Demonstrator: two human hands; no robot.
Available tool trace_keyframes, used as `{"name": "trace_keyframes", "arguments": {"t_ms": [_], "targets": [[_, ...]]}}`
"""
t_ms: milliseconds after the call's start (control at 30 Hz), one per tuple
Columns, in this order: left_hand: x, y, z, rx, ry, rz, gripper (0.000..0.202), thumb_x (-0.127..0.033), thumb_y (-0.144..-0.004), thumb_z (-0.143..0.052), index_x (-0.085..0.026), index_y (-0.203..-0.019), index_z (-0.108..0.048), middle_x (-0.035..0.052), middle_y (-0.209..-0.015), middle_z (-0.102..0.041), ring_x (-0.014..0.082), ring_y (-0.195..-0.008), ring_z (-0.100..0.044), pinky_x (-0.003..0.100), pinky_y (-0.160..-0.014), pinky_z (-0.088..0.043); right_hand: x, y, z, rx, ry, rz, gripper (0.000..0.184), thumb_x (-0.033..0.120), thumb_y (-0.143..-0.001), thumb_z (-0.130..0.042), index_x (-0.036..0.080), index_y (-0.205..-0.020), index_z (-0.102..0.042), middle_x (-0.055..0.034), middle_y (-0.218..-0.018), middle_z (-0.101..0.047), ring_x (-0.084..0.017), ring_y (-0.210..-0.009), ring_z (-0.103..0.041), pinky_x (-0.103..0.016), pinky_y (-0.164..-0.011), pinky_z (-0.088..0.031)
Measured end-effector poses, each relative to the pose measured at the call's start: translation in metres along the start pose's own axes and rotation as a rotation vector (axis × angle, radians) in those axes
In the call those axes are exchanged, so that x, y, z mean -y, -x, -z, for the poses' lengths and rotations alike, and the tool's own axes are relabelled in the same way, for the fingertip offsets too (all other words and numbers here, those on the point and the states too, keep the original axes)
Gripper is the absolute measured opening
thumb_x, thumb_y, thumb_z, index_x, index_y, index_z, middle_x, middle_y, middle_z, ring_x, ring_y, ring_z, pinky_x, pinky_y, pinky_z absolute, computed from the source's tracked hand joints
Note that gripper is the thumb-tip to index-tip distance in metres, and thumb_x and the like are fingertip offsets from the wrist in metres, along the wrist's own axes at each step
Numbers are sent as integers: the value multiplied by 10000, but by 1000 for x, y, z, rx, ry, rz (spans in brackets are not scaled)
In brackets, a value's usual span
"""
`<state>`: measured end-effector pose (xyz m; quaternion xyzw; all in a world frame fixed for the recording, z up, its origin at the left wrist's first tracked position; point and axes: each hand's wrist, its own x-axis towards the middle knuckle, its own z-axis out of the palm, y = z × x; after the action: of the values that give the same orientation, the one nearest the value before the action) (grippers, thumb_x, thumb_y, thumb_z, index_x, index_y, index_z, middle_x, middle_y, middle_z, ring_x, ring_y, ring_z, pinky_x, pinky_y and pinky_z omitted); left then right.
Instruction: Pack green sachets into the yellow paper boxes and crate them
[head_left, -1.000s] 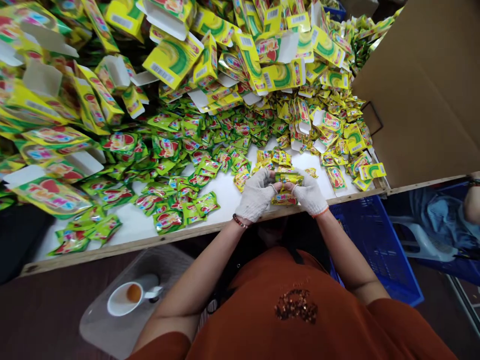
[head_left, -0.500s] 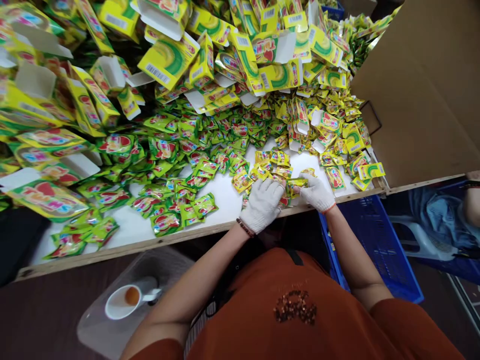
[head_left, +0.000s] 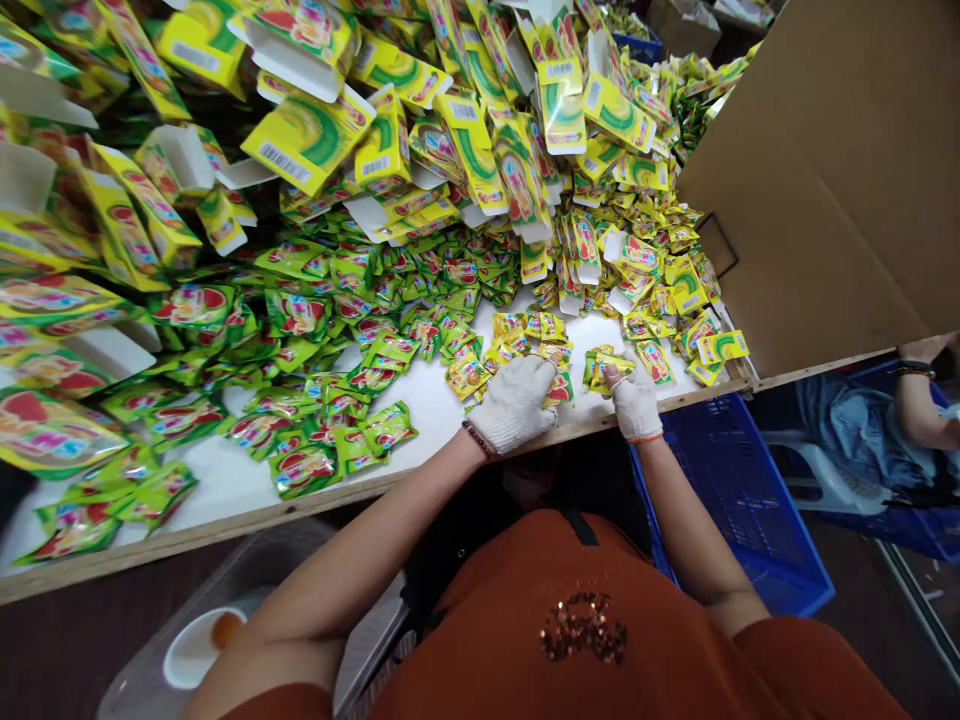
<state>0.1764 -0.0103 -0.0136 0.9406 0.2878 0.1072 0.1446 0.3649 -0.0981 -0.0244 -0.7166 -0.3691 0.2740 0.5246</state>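
Note:
My left hand (head_left: 514,405), in a white knit glove, is at the table's front edge with its fingers curled down among small yellow sachets (head_left: 508,345). A sachet with a red and green print (head_left: 561,388) lies against its fingertips; whatever is under the fingers is hidden. To the right, my right hand (head_left: 636,402), also gloved, pinches yellow sachets (head_left: 606,370) between thumb and fingers, just above the white tabletop (head_left: 442,400). Green sachets with a watermelon print (head_left: 304,468) lie in a loose heap to the left.
Yellow folding cartons (head_left: 307,140), several with open flaps, pile up behind the sachets. A brown cardboard panel (head_left: 832,200) stands at the right. Below the table are a blue crate (head_left: 750,500) and a white cup (head_left: 196,650). Another person's arm (head_left: 922,400) shows at far right.
My hands have moved apart; the right one has drawn away with yellow sachets, and its wrist has turned more upright. The view has shifted, so the table appears farther left.

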Motion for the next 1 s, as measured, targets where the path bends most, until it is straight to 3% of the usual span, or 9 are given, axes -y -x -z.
{"name": "trace_keyframes", "arguments": {"t_ms": [100,233,400,567,633,733,867,1000], "targets": [[1,8,-9,-94,111,74,578,-311,-781,-615,-124,-1316,-502,156,-1212,-583,304,-1127,-552,414,-944,-474,-1,1,-5,73,25,29,524,582,-776,-644,175,-1103,-593,-123,-1104,-700,-209,-936,-659,-360,-831,-565],[-1,13,-26,-122,126,105,544,-379,-776,-645,-126,-1245,-534,157,-1154,-594,308,-1075,-574,415,-930,-490,-7,3,-15,63,48,63,579,587,-772,-643,164,-1161,-570,-137,-1147,-682,-240,-1022,-648,-404,-938,-527],[1,13,-32,-145,144,154,374,-359,-797,-617,-140,-1097,-580,145,-1072,-609,294,-1027,-580,401,-906,-500,-10,7,-12,78,215,78,493,545,-793,-617,153,-1091,-594,-101,-965,-684,-233,-896,-636,-369,-836,-522],[4,13,-32,-127,176,26,384,-279,-729,-632,-118,-1076,-605,151,-1063,-621,296,-1029,-581,402,-924,-495,9,-2,-2,374,452,126,258,444,-820,-594,185,-813,-595,-2,-708,-576,-177,-716,-559,-298,-698,-457],[3,12,-31,-122,174,-22,397,-263,-713,-634,-123,-1083,-610,151,-1068,-627,300,-1039,-582,411,-934,-488,19,-4,-5,391,567,196,196,371,-830,-582,188,-758,-583,-14,-735,-573,-179,-755,-550,-293,-725,-442],[2,13,-26,-125,118,13,361,-285,-739,-626,-136,-1067,-627,153,-1051,-638,313,-1014,-591,432,-885,-487,30,-1,-12,310,701,290,119,279,-832,-571,181,-866,-628,-72,-884,-614,-215,-875,-558,-322,-811,-444],[2,17,-22,-150,47,70,456,-333,-755,-638,-152,-1173,-620,147,-1091,-646,335,-1000,-593,455,-823,-478,37,7,-7,370,677,346,232,219,-839,-547,161,-1049,-627,-117,-1020,-621,-244,-964,-571,-352,-880,-452],[2,17,-25,-149,111,-16,567,-317,-748,-651,-145,-1283,-572,156,-1156,-636,327,-1053,-585,449,-876,-483,38,11,-3,333,742,357,114,218,-834,-548,177,-902,-629,-100,-934,-614,-238,-896,-571,-342,-819,-453]]}}
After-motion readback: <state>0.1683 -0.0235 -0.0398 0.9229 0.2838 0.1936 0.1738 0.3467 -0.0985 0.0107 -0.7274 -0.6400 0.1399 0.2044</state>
